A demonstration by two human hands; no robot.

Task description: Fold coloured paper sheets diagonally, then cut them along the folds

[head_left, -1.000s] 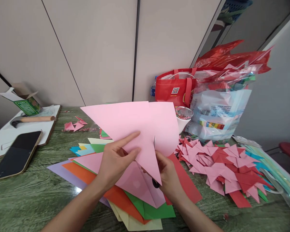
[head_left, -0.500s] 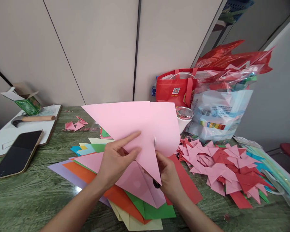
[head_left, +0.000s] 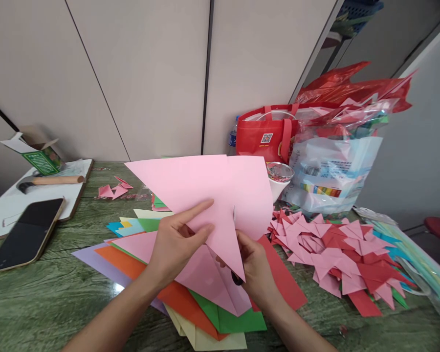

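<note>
A pink sheet of paper (head_left: 190, 181) is held up in front of me, partly cut from its lower edge. My left hand (head_left: 179, 239) pinches it between thumb and fingers on the left of the cut. In my right hand (head_left: 254, 261) is a pair of scissors (head_left: 236, 278); a dark handle shows below the paper and a sliver of blade in the slit. The rest of the scissors is hidden. Below both hands lies a fanned stack of folded coloured paper (head_left: 190, 303), in pink, orange, green, purple and cream.
Pink and red folded paper pieces (head_left: 333, 254) are heaped on the right. Behind them stand a white plastic bag (head_left: 333, 171), a red tote bag (head_left: 253, 139) and a white cup (head_left: 278, 188). At left lie a phone (head_left: 25, 234), a hammer (head_left: 55, 180) and an opened box (head_left: 40, 159).
Almost nothing differs. The blade tip in the slit and the dark scissor handle have shifted very slightly, while both hands keep their places on paper and scissors.
</note>
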